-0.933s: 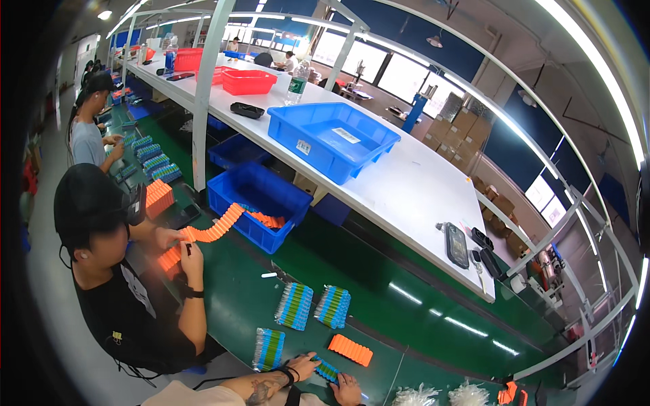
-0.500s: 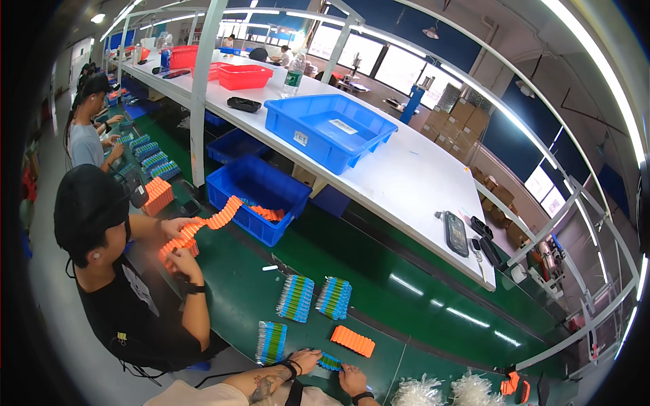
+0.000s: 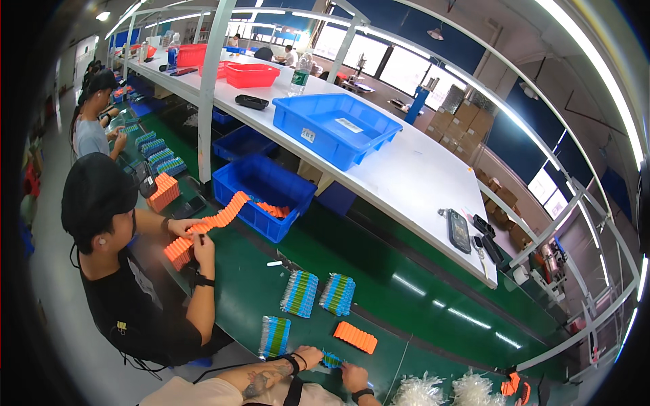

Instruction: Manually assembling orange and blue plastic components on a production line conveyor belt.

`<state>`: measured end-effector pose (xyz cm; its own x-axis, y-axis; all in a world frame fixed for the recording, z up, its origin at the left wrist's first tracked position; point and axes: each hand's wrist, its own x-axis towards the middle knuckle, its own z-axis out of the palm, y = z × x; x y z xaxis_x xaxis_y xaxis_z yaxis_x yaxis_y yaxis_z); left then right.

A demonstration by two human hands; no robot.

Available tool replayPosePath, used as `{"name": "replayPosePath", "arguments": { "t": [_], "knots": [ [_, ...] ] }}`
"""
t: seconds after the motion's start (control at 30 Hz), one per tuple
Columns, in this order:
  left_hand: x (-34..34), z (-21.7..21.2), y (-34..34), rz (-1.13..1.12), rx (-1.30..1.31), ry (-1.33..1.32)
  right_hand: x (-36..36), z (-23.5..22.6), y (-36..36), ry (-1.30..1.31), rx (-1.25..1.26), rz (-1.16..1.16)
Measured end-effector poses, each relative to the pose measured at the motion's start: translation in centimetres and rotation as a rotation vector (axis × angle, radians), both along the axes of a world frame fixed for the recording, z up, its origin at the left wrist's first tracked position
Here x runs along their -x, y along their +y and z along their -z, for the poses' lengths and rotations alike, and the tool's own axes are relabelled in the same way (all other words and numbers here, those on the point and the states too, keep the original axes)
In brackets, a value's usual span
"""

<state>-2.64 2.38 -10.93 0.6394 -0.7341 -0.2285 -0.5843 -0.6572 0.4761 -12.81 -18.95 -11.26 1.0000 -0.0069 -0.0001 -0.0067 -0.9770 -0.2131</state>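
Note:
My left hand pinches one end of a short strip of blue and green cylinders at the bench's near edge. At the strip's other end, the fingers of my right hand are closed on it. To the left of my left hand lies a stack of similar blue-green cylinder strips. Farther away are two more such stacks, a left one and a right one. Just beyond my hands rests a ridged orange block. Fine detail of the strip is too small to make out.
Clear plastic bundles lie to the right on the green bench. A co-worker at left handles an orange ridged chain that runs into a blue bin. Above the bench, a white shelf carries a blue tray.
The view has shifted slightly, moving the scene a little to the right. Both my hands keep hold of the strip, which looks slightly more bunched. The co-worker's nearer hand has moved up along the orange chain.

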Motion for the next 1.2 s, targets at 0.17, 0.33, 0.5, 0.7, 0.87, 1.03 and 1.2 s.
{"name": "replayPosePath", "arguments": {
  "t": [0.17, 0.33, 0.5, 0.7, 0.87, 1.03, 1.2],
  "knots": [
    [0.7, -2.1, 1.0, 0.025, 0.044, 0.038, 0.8, -3.0, 0.1, 0.028, -0.062, -0.021],
    [2.1, -6.3, 2.9, 0.041, 0.075, 0.144, 2.9, -8.0, 1.5, 0.136, -0.291, -0.063],
    [2.6, -10.6, 5.4, 0.006, 0.501, 0.449, 3.2, -11.8, 3.0, 0.283, -1.000, 0.240],
    [0.1, -12.7, 8.3, -0.391, 0.966, 0.938, -1.9, -19.1, 2.7, 0.317, -1.276, 0.363],
    [-2.5, -19.4, 8.5, -0.531, 1.096, 1.168, -3.8, -21.6, 2.8, 0.310, -1.689, 0.277],
    [-2.3, -20.7, 8.0, -0.606, 1.195, 1.170, -2.9, -22.6, 3.0, 0.306, -1.823, 0.273],
    [-2.0, -20.6, 8.5, -0.483, 1.223, 1.244, -2.3, -23.5, 3.5, 0.279, -1.813, 0.304]
  ]
}}
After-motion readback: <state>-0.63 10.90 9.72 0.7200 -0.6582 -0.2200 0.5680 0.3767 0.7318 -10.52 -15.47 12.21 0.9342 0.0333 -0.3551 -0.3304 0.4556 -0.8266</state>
